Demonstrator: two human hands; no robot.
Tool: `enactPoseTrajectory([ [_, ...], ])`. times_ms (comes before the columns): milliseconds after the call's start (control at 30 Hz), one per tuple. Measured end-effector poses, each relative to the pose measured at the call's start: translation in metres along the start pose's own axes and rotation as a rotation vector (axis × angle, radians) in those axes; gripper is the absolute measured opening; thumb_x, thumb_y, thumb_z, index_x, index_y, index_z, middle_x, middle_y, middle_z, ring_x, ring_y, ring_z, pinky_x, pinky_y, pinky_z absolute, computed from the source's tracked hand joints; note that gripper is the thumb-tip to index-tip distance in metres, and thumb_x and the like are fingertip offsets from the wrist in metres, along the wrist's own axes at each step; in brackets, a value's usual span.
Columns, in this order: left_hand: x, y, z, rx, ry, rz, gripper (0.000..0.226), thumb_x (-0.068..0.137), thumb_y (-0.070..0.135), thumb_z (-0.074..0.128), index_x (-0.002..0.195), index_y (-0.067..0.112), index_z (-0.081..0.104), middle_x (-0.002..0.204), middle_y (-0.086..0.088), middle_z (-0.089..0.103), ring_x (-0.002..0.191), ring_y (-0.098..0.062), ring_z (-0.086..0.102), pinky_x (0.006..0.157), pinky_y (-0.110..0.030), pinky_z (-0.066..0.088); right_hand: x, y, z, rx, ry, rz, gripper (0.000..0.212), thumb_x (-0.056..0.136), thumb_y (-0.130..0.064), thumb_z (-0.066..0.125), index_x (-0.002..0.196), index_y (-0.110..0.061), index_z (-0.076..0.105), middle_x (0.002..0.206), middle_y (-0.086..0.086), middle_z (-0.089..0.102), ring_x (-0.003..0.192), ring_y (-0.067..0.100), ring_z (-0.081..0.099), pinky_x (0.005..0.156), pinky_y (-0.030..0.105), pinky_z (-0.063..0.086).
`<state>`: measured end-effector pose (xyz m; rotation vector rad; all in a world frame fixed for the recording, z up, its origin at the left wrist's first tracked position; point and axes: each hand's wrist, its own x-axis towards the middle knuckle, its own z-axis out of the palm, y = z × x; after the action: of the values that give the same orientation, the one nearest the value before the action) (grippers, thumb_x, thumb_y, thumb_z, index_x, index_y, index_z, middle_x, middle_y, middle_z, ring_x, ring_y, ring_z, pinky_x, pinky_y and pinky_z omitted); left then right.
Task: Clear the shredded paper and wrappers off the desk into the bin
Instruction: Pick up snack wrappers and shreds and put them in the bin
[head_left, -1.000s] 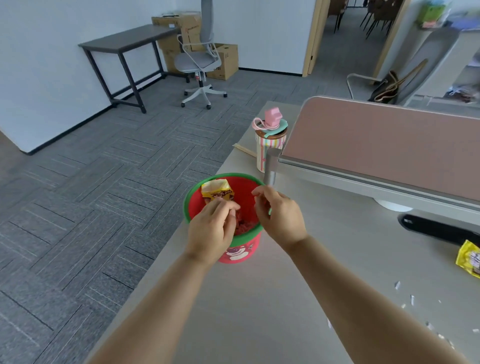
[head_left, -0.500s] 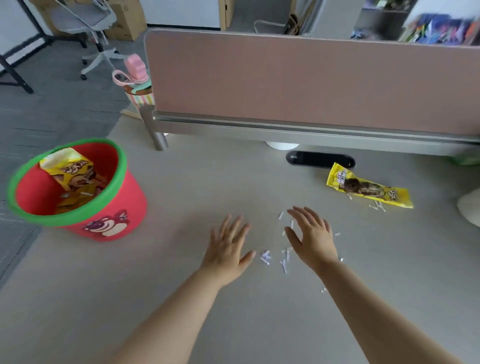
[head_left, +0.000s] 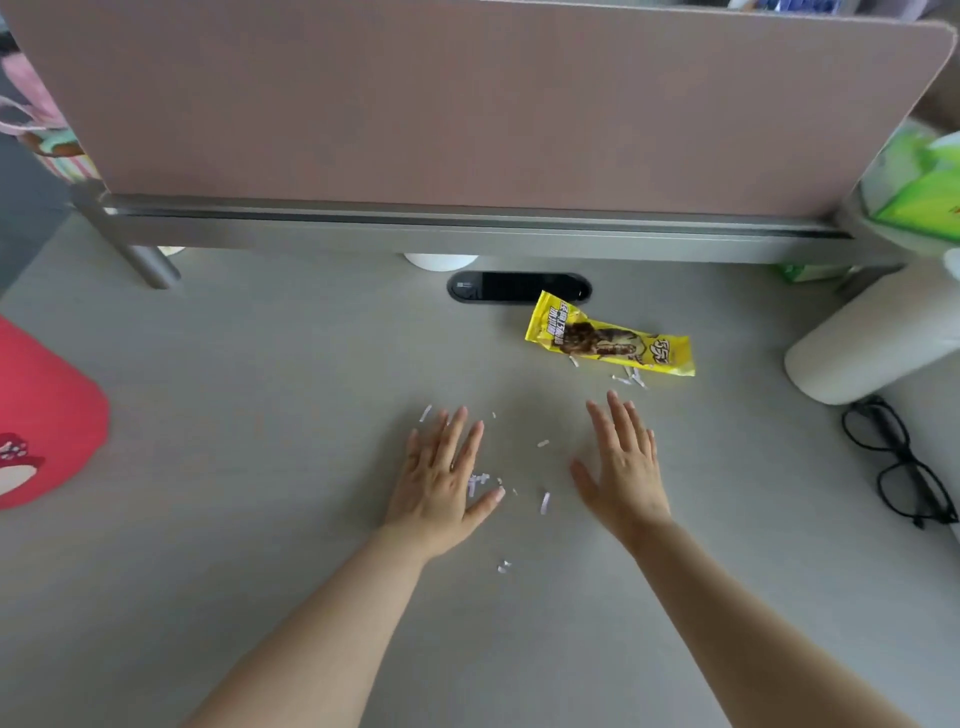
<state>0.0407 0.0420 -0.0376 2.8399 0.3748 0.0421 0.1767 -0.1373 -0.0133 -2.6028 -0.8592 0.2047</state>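
Small white shreds of paper (head_left: 544, 502) lie scattered on the grey desk (head_left: 260, 415) between and around my hands. My left hand (head_left: 441, 478) rests flat and open, fingers spread, left of the shreds, with some right at its thumb. Flat and open too, my right hand (head_left: 623, 467) lies to their right. A yellow snack wrapper (head_left: 608, 335) sits beyond my right hand, a few more shreds (head_left: 628, 378) at its near edge. Only the side of the red bin (head_left: 41, 415) shows at the left frame edge.
A pink partition screen (head_left: 467, 104) on a metal rail closes off the desk's far side. A black cable grommet (head_left: 519, 287) lies under it. A white cylinder (head_left: 872, 343) and black glasses (head_left: 898, 462) are at the right, green packaging (head_left: 919, 197) behind them.
The view swung right from the bin to the desk middle. Both hands left the bin and now lie flat either side of the shreds, a little further apart than half a second ago.
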Motion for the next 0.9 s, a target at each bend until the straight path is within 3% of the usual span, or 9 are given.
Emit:
enactPoseTrajectory([
  [100, 0.014, -0.004, -0.002, 0.033, -0.013, -0.075, 0.080, 0.088, 0.065, 0.007, 0.139, 0.009, 0.029, 0.145, -0.020, 0.031, 0.132, -0.038, 0.026, 0.097, -0.063, 0.023, 0.036, 0.022, -0.020, -0.102, 0.018, 0.034, 0.065, 0.086, -0.026, 0.053, 0.142, -0.021, 0.020, 0.155, 0.006, 0.006, 0.141, 0.027, -0.003, 0.113, 0.050, 0.006],
  [233, 0.015, -0.005, 0.002, 0.012, 0.015, -0.093, 0.082, 0.087, 0.067, 0.008, 0.140, 0.009, 0.030, 0.146, -0.019, 0.029, 0.134, -0.038, 0.022, 0.101, -0.057, 0.022, 0.079, 0.033, -0.033, -0.240, -0.009, -0.004, 0.068, 0.087, -0.031, 0.052, 0.143, -0.026, 0.013, 0.155, 0.005, 0.003, 0.140, 0.030, -0.008, 0.111, 0.053, 0.001],
  [367, 0.016, -0.006, 0.003, 0.014, 0.058, -0.109, 0.077, 0.088, 0.066, 0.012, 0.138, 0.010, 0.031, 0.144, -0.022, 0.032, 0.133, -0.041, 0.020, 0.102, -0.052, 0.020, 0.103, 0.037, -0.026, -0.283, -0.144, 0.054, 0.062, 0.091, -0.038, 0.043, 0.143, -0.035, 0.008, 0.155, 0.002, 0.000, 0.140, 0.030, -0.003, 0.111, 0.056, 0.004],
  [467, 0.016, -0.006, 0.004, -0.013, 0.071, -0.120, 0.078, 0.087, 0.066, 0.015, 0.138, 0.010, 0.031, 0.143, -0.023, 0.032, 0.132, -0.042, 0.022, 0.104, -0.051, 0.020, 0.094, 0.028, -0.013, -0.262, -0.144, 0.074, 0.049, 0.094, -0.032, 0.035, 0.140, -0.039, 0.020, 0.154, 0.001, 0.013, 0.137, 0.033, 0.012, 0.109, 0.050, 0.017],
  [600, 0.016, -0.003, 0.004, -0.071, 0.088, -0.130, 0.075, 0.082, 0.056, 0.033, 0.137, 0.005, 0.034, 0.144, -0.023, 0.031, 0.134, -0.037, 0.024, 0.105, -0.051, 0.020, 0.058, 0.004, 0.003, -0.326, -0.070, -0.032, 0.056, 0.088, -0.016, 0.039, 0.138, -0.037, 0.028, 0.147, 0.002, 0.030, 0.123, 0.037, 0.030, 0.101, 0.045, 0.027],
  [733, 0.011, -0.001, -0.003, -0.172, 0.192, -0.092, 0.070, 0.082, 0.047, 0.042, 0.135, 0.002, 0.033, 0.141, -0.022, 0.033, 0.129, -0.035, 0.030, 0.100, -0.053, 0.033, 0.023, -0.023, 0.020, -0.239, 0.027, -0.215, 0.049, 0.069, -0.013, 0.052, 0.114, -0.029, 0.061, 0.103, 0.003, 0.065, 0.083, 0.035, 0.056, 0.077, 0.046, 0.044],
  [833, 0.003, 0.001, -0.014, -0.123, 0.284, -0.042, 0.066, 0.080, 0.044, 0.047, 0.135, 0.011, 0.032, 0.142, -0.015, 0.026, 0.128, -0.036, 0.028, 0.097, -0.061, 0.027, 0.003, -0.038, 0.025, -0.117, -0.006, -0.317, 0.042, 0.065, -0.012, 0.065, 0.104, -0.029, 0.066, 0.090, -0.006, 0.070, 0.068, 0.029, 0.059, 0.064, 0.040, 0.050],
  [900, 0.000, 0.002, -0.019, -0.047, 0.268, 0.025, 0.061, 0.081, 0.048, 0.045, 0.134, 0.018, 0.038, 0.145, -0.011, 0.025, 0.133, -0.035, 0.021, 0.096, -0.066, 0.022, -0.005, -0.045, 0.019, 0.003, -0.032, -0.369, 0.031, 0.078, -0.024, 0.053, 0.106, -0.030, 0.064, 0.095, -0.010, 0.071, 0.070, 0.026, 0.059, 0.064, 0.037, 0.050],
])
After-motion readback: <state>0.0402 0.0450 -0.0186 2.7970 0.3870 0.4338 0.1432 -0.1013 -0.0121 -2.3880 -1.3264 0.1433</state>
